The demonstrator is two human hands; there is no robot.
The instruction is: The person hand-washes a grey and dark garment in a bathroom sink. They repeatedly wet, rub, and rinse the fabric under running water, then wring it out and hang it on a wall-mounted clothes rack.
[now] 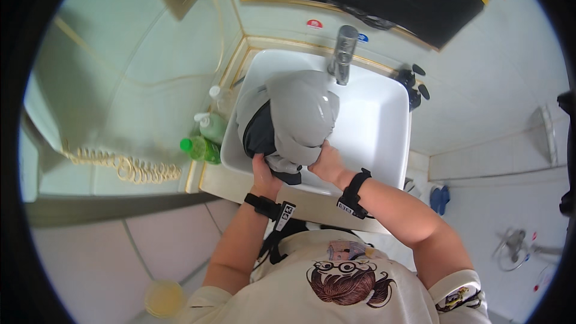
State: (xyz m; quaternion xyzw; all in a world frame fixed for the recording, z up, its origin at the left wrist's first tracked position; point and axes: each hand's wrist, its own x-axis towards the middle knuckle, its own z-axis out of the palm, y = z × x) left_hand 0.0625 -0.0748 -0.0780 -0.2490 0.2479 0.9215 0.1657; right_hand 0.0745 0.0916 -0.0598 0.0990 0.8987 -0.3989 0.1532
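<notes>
A bulky grey fabric article (301,112), possibly a bag, fills the left part of the white washbasin (373,144). Its surface looks smooth and a bit shiny, with a dark panel (261,132) edged in black on its left side. My left hand (266,175) grips the near left edge below that panel, fingers partly hidden by the cloth. At the near right, my right hand (328,164) is closed on a grey fold. A chrome faucet (344,56) stands at the basin's back rim, just beyond the fabric. Whether water runs cannot be seen.
Left of the basin stand a green-capped bottle (201,149), a pump bottle (211,126) and a clear bottle (220,98). Black pump bottles (411,85) are at the right. A coiled cord (130,167) hangs on the left. Blue slippers (438,200) lie at the right.
</notes>
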